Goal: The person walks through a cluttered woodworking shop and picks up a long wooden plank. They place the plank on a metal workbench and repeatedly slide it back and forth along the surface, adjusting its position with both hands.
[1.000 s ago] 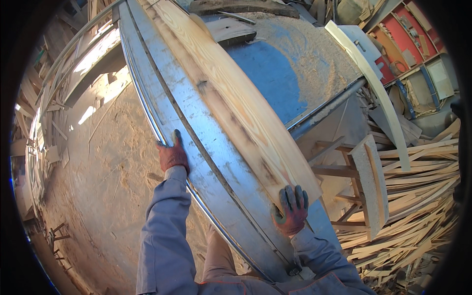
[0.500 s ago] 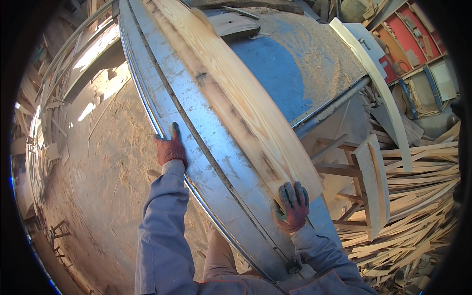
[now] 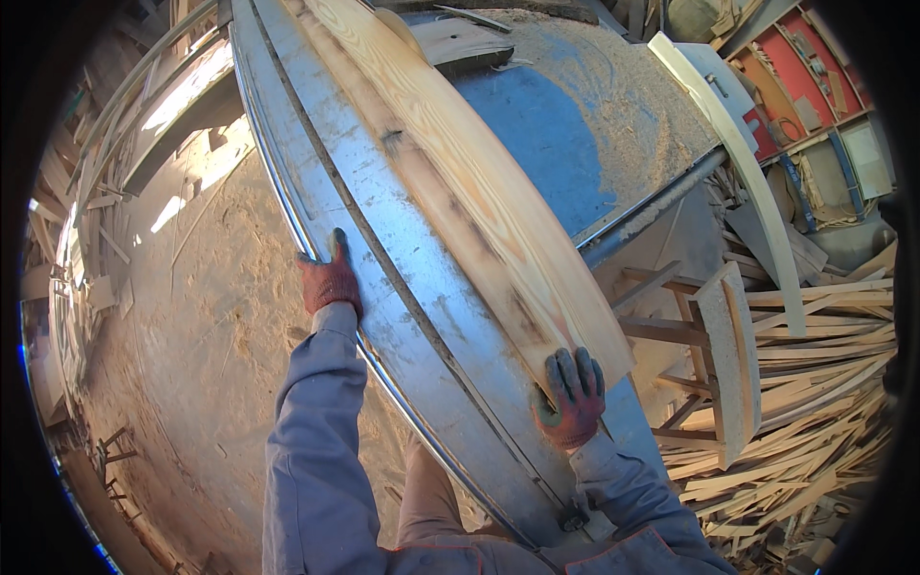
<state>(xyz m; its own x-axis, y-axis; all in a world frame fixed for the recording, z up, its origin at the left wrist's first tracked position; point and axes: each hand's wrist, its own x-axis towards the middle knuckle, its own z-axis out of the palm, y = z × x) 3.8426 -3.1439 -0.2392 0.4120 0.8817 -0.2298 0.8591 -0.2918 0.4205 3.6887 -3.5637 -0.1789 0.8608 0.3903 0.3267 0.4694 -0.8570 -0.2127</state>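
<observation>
Fingers (image 3: 585,369) of the gloved right hand (image 3: 572,402) spread slightly and pressed flat on the near end of the long wooden plank (image 3: 450,182), palm down, pinching nothing. Fingers (image 3: 337,251) of the gloved left hand (image 3: 329,280) pressed together and hooked over the left edge of the metal table (image 3: 383,278), thumb side toward the rail (image 3: 287,206) running along that edge. Plank lying flat along the grey metal table, stretching from the right hand away to the upper left, pale with darker stains down its middle, its right edge close to the blue sawdust-covered machine top (image 3: 585,125). Both forearms in grey-blue sleeves (image 3: 316,431), coming in from the lower edge. Sawdust-strewn floor (image 3: 182,316) to the left of the table. Small wooden stool (image 3: 709,355) just right of the table, near the right hand. Heap of thin wood offcuts (image 3: 815,402) beyond the stool, lower right. Curved pale board (image 3: 738,163) leaning at upper right, with red shelving (image 3: 805,67) behind it.
</observation>
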